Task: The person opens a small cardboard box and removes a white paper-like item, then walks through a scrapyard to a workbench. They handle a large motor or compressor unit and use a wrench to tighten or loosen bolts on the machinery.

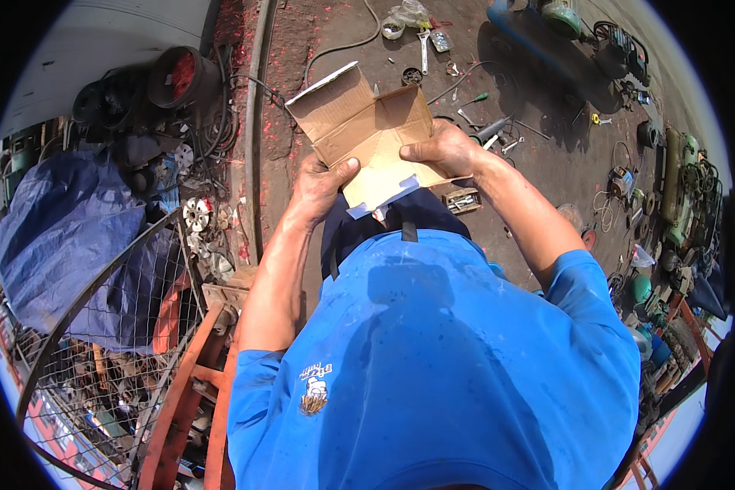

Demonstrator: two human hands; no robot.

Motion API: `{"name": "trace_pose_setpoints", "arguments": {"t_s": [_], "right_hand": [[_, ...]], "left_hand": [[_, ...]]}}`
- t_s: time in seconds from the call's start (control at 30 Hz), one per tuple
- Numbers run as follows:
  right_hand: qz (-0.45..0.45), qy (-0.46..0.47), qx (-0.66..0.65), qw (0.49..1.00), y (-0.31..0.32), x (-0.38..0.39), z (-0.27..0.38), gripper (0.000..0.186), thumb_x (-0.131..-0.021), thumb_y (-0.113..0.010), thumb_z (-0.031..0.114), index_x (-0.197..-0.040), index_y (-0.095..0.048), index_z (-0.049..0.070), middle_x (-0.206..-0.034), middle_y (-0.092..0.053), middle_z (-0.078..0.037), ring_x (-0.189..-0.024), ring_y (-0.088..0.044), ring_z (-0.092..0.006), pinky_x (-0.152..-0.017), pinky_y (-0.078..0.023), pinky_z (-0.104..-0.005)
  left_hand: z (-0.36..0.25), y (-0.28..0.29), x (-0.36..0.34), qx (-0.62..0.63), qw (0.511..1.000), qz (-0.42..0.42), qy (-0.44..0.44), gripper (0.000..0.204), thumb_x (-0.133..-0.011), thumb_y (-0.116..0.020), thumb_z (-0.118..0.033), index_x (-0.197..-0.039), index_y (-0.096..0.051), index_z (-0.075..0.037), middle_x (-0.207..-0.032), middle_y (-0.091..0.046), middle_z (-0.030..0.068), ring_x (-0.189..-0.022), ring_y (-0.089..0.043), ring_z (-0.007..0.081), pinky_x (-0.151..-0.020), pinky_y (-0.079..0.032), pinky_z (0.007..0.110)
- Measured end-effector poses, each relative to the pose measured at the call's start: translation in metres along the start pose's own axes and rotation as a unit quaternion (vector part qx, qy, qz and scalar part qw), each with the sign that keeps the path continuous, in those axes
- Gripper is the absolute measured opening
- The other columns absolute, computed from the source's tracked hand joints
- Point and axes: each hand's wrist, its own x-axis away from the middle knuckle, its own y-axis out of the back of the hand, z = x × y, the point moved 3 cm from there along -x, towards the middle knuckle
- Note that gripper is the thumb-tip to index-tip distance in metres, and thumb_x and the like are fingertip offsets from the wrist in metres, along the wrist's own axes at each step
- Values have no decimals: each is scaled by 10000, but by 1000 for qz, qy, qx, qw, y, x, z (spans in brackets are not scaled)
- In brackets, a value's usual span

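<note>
Both my hands hold an unfolded cardboard box (pixel 376 135) in front of my waist, its brown inner side facing up and its flaps spread apart. My left hand (pixel 322 189) grips the left edge, thumb on top of the board. On the opposite edge, my right hand (pixel 445 151) pinches the cardboard with its thumb above and the other fingers hidden beneath. The near flap shows a bluish-white strip along its edge. Below the right side of the cardboard, a small metal part (pixel 461 201) lies on the ground.
An adjustable wrench (pixel 424 51), a green-handled screwdriver (pixel 475 100) and cables lie on the dark ground ahead. At left are a blue tarp (pixel 69 237), a wire mesh (pixel 114 367) and a bucket (pixel 180 77) with red bits. Machinery and clutter line the right side.
</note>
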Motion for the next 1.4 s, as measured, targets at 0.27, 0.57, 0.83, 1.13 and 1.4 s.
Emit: {"name": "trace_pose_setpoints", "arguments": {"t_s": [0.27,0.57,0.83,1.13,1.4], "right_hand": [[-8,70,217,974,21,-2,-3,311,-884,-666,171,-1146,-678,5,-1063,-702,-125,-989,-675,-204,-859,-544,-340],[46,22,-164,985,21,5,15,287,-881,-589,59,-1121,-619,-96,-1091,-670,-196,-1002,-682,-241,-853,-581,-347],[71,149,-209,964,19,1,13,846,-808,-796,272,-1467,-324,31,-1120,-640,-162,-1093,-624,-245,-882,-501,-374],[-302,162,-73,937,18,-73,-28,763,-774,-859,237,-1291,-385,-61,-891,-649,-122,-644,-621,-117,-512,-513,-218],[-363,89,48,926,5,-172,-121,697,-816,-819,237,-1340,-428,-3,-969,-673,-108,-881,-649,-157,-698,-529,-264]], "left_hand": [[-16,-7,-1,40,997,57,28,220,-869,-631,-42,-1058,-730,13,-986,-730,100,-871,-700,160,-768,-562,283],[-21,-11,-12,-69,993,70,71,259,-877,-614,-73,-1093,-706,36,-1028,-712,116,-908,-693,203,-804,-565,312],[42,0,-21,392,913,-28,107,455,-893,-646,-474,-1170,-608,-115,-976,-686,72,-784,-653,224,-638,-487,337],[37,7,-48,363,922,-28,134,608,-941,-570,-427,-1417,-441,-70,-1382,-536,93,-1259,-534,255,-991,-483,487],[146,145,-127,256,947,-67,180,648,-838,-788,-256,-1354,-478,-20,-1209,-621,105,-1091,-617,233,-935,-505,390]]}}
